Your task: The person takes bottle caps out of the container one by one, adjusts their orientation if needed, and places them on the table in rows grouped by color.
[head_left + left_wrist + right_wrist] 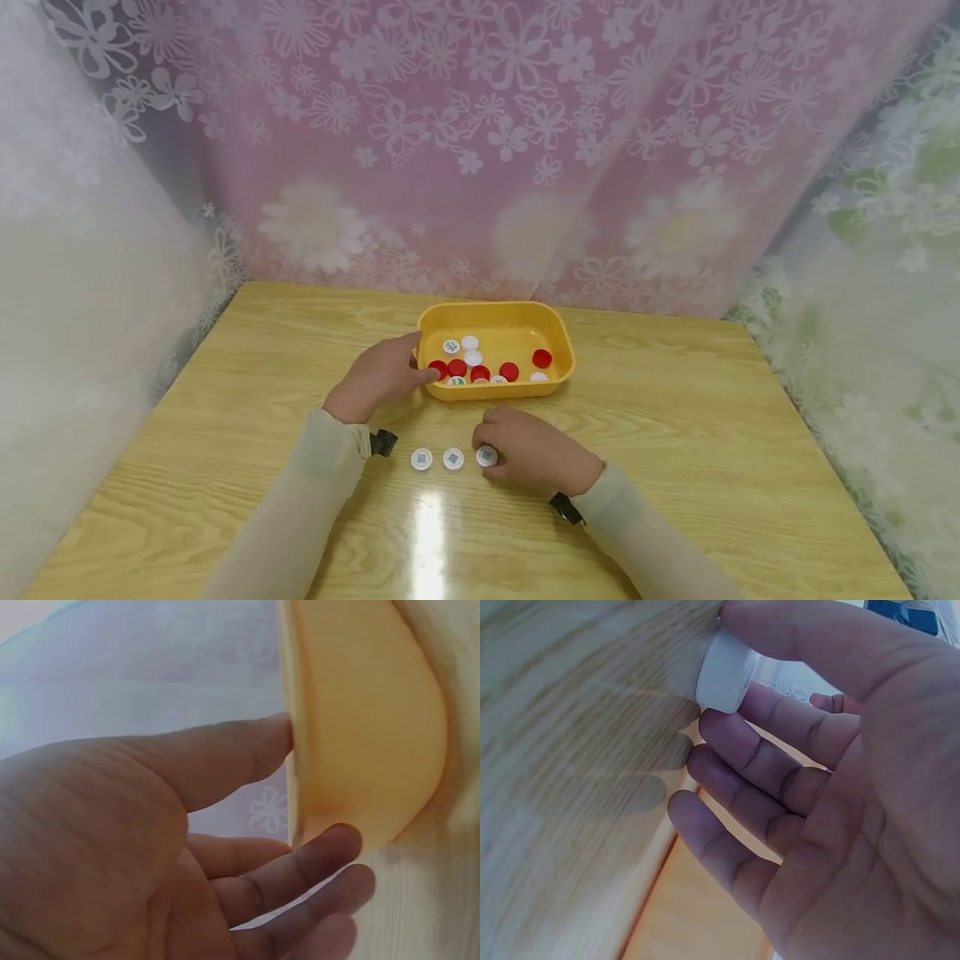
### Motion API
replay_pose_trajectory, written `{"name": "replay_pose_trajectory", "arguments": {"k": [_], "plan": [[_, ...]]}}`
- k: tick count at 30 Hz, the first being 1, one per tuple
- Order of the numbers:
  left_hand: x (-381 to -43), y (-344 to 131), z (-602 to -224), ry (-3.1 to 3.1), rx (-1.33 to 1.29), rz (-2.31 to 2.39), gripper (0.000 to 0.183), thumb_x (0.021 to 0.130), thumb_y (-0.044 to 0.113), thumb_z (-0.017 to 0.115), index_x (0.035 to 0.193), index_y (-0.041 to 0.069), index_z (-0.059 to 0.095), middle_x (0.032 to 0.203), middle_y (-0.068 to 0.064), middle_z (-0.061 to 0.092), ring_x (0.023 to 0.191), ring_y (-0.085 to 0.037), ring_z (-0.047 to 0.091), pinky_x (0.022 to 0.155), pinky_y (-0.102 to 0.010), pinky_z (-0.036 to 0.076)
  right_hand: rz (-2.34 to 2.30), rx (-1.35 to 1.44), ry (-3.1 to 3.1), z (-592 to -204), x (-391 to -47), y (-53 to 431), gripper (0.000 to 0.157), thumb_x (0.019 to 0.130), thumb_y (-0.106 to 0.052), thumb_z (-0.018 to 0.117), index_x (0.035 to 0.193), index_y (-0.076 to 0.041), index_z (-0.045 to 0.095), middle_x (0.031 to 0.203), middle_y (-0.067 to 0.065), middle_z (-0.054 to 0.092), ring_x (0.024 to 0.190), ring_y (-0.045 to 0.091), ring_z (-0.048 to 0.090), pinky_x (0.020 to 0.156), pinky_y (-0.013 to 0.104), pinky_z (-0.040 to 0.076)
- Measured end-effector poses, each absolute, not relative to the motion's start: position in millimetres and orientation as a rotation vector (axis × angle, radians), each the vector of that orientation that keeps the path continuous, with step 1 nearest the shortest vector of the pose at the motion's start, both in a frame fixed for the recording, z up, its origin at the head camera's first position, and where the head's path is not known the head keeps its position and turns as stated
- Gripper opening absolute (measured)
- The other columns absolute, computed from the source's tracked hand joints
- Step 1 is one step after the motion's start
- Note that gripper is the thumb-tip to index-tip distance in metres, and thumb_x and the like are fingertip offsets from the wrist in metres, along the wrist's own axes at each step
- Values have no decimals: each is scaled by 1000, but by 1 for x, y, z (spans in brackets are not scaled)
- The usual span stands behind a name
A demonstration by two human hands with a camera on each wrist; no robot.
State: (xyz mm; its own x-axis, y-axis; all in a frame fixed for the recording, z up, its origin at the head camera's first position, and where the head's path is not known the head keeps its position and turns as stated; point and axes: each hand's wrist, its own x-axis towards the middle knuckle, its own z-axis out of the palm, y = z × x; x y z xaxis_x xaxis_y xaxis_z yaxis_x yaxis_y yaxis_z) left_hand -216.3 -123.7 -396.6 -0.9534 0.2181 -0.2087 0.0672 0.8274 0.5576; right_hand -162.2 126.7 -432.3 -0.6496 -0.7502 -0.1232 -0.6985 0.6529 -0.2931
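My left hand grips the left end of a yellow plastic basket. In the left wrist view, the thumb presses at the basket's rim and the other fingers lie around its wall. My right hand pinches a white round cap between thumb and fingertips, close over the table. The same white cap shows a grey square print on top in the head view. Left of it, in a row, lie a second white cap and a third white cap, both with similar prints.
Inside the basket lie several red caps, among them a red cap at the right, and several white ones, such as a white cap. The wooden table ends at a pink flowered curtain behind the basket.
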Motion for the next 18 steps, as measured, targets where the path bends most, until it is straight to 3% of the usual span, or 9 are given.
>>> {"name": "replay_pose_trajectory", "arguments": {"k": [4, 13, 18], "plan": [[-216, -128, -394, 2669, 176, 877, 74, 96, 38, 74, 156, 10, 41, 107, -7, 67, 87, -23, 62, 75, -37, 52, -333, -1177, 2644, -434, -162, 125, 15, 89, -22, 79, 102, -21, 71, 93, -10, 57, 88, 10, 49, 85, 28, 48], [-215, -132, -395, 2648, 149, 925, 76, 95, 37, 76, 156, 11, 39, 108, -7, 67, 87, -23, 62, 76, -37, 52, -404, -1141, 2679, -430, -166, 123, 17, 95, -35, 71, 102, -20, 71, 91, -13, 63, 81, 6, 54, 80, 28, 51], [-218, -130, -397, 2647, 154, 920, 82, 95, 39, 76, 160, 11, 34, 111, -8, 67, 88, -23, 63, 77, -37, 54, -594, -1200, 2844, -403, -172, 123, 9, 96, -26, 70, 92, -18, 71, 84, -11, 66, 74, 8, 59, 73, 26, 53]]}}
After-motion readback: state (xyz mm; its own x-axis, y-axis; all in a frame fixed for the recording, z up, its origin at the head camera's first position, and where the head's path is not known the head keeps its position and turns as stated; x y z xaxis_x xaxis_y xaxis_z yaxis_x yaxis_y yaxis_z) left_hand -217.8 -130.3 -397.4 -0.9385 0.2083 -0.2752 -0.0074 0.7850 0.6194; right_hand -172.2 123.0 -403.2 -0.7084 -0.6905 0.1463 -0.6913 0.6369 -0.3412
